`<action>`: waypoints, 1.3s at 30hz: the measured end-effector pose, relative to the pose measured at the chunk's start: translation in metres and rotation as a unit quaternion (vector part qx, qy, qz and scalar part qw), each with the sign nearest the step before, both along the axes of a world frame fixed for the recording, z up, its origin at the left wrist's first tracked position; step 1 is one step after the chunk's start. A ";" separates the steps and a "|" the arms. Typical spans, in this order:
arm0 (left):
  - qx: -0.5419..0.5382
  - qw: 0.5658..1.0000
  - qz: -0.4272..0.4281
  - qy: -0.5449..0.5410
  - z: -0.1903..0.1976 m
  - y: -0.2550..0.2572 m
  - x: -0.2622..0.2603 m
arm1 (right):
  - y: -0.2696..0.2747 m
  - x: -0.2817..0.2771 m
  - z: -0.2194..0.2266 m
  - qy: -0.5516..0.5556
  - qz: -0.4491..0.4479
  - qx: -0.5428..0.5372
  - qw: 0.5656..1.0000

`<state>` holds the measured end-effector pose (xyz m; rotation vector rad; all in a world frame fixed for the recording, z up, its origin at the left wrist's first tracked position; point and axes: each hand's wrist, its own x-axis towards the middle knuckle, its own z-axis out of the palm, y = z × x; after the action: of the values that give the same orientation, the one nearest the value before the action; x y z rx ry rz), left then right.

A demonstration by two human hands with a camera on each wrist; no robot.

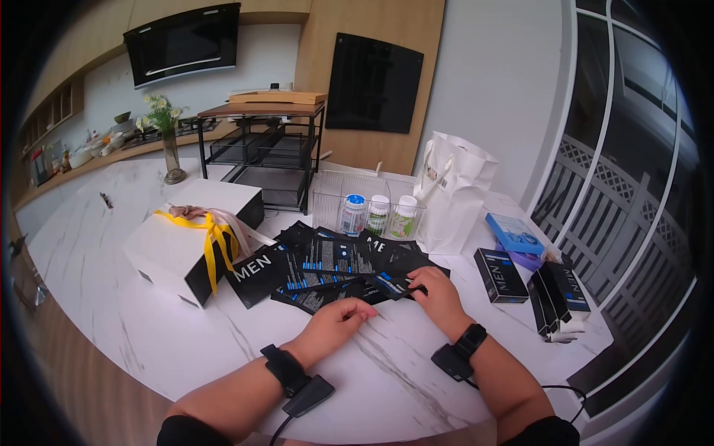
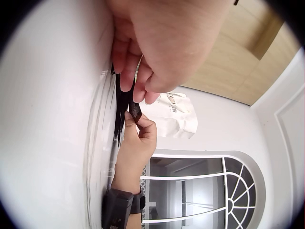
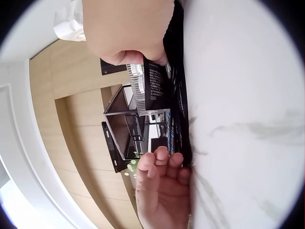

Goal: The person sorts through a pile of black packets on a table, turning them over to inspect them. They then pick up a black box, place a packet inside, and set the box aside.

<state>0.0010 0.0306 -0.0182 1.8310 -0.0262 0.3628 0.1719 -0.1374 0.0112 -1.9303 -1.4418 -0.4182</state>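
Note:
Flat black printed packets (image 1: 338,256) lie in a spread, overlapping pile in the middle of the marble-patterned table. My right hand (image 1: 442,301) pinches one black packet (image 3: 155,86) by its edge; in the right wrist view it tilts up from the pile, small white print showing. At the pile's near edge, my left hand (image 1: 335,327) rests on its side by the table, fingers loosely bent with nothing held. In the left wrist view the left fingers overlap the packet's far end. One packet lettered MEN (image 1: 253,275) lies at the pile's left.
A white box (image 1: 175,253) with yellow and pink ribbons stands left. Behind the pile are a clear ribbed organizer (image 1: 325,201) with several bottles and a white paper bag (image 1: 450,193). Right of it sit black MEN boxes (image 1: 502,276) and a blue box (image 1: 513,233). A black rack (image 1: 260,149) stands behind.

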 end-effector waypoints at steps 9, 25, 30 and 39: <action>-0.433 0.887 -0.138 0.087 0.022 -0.008 -0.008 | -0.003 -0.031 0.020 -0.091 0.066 0.210 0.971; -0.243 0.967 0.078 -0.005 0.034 -0.022 -0.017 | 0.011 -0.045 -0.008 0.494 0.187 0.183 0.829; -0.329 0.942 -0.029 -0.058 0.030 -0.017 -0.015 | 0.012 -0.044 -0.005 0.472 0.146 0.263 0.829; -0.211 0.974 0.038 -0.074 0.011 -0.012 -0.003 | 0.006 -0.069 0.008 0.436 0.122 0.176 0.874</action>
<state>-0.0017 0.0188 -0.0075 1.3854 0.0176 0.5174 0.1030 -0.1317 0.0195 -1.3217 -0.8899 0.2852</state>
